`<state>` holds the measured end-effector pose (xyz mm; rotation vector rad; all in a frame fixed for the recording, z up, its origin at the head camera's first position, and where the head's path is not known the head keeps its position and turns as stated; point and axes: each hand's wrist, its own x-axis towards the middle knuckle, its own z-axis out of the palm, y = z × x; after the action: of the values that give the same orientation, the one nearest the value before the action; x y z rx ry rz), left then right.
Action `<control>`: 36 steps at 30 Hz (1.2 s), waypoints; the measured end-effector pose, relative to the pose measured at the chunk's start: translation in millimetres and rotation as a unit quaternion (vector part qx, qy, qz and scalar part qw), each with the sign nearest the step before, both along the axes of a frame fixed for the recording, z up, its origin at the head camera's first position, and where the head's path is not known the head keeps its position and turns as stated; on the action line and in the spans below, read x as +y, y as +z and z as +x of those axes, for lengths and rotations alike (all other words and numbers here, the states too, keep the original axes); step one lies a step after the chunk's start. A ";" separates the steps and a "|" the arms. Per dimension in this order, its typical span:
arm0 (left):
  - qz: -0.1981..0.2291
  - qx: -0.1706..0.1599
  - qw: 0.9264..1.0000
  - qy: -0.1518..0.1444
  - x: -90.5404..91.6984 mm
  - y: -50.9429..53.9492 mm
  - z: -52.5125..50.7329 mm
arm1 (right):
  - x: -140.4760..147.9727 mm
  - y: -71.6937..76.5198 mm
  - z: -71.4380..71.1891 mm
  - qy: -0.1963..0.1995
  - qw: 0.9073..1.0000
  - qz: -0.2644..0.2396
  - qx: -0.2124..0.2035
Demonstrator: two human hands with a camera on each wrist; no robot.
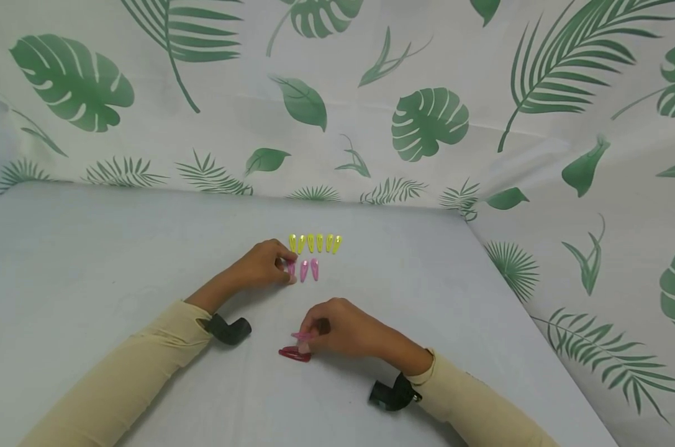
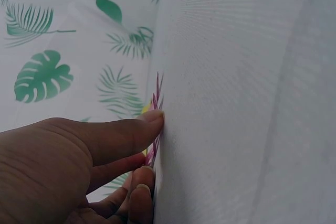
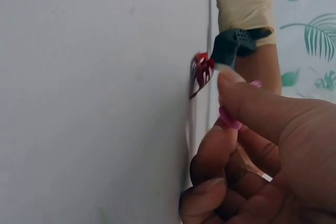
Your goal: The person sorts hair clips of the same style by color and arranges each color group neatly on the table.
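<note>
Several yellow snap hair clips [image 1: 311,243] form a row on the white table in the head view. Below them, two pink hair clips [image 1: 315,270] lie side by side. At the left end of that pink row, my left hand [image 1: 263,264] pinches another pink hair clip [image 1: 291,268] between thumb and fingers, at the table surface. Nearer to me, my right hand [image 1: 348,328] holds a pink hair clip [image 3: 230,119] between thumb and fingertips. Just under it lies a small group of dark red hair clips [image 1: 294,354], partly covered by the fingers.
A white cloth covers the table [image 1: 119,261]. Behind and to the right hangs a leaf-printed curtain [image 1: 348,124]. Black wrist-worn cameras [image 1: 230,330] sit at both cuffs, close above the table.
</note>
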<state>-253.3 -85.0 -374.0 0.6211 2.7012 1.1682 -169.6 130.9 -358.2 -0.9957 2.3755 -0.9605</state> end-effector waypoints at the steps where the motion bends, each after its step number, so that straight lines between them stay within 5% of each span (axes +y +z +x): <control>1: -0.002 -0.002 1.000 0.002 0.1 0.2 0.2 | 0.6 -0.4 -1.2 -0.002 1.000 -0.001 -0.001; 17: -0.001 -0.006 1.000 0.000 -1.1 -1.5 -0.9 | 8.6 -3.0 -13.5 -0.021 1.000 -0.016 0.015; 28: -0.010 -0.009 1.000 0.004 0.7 -2.8 -2.0 | 13.8 -3.6 -20.4 -0.072 0.994 -0.072 -0.045; 36: -0.009 -0.011 1.000 0.003 0.9 -0.6 -1.5 | 13.3 -0.9 -22.0 -0.093 0.977 -0.152 -0.114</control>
<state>-254.8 -84.1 -374.7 0.5944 2.6941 1.1454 -191.6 144.1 -359.1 -0.7245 2.1988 -1.4585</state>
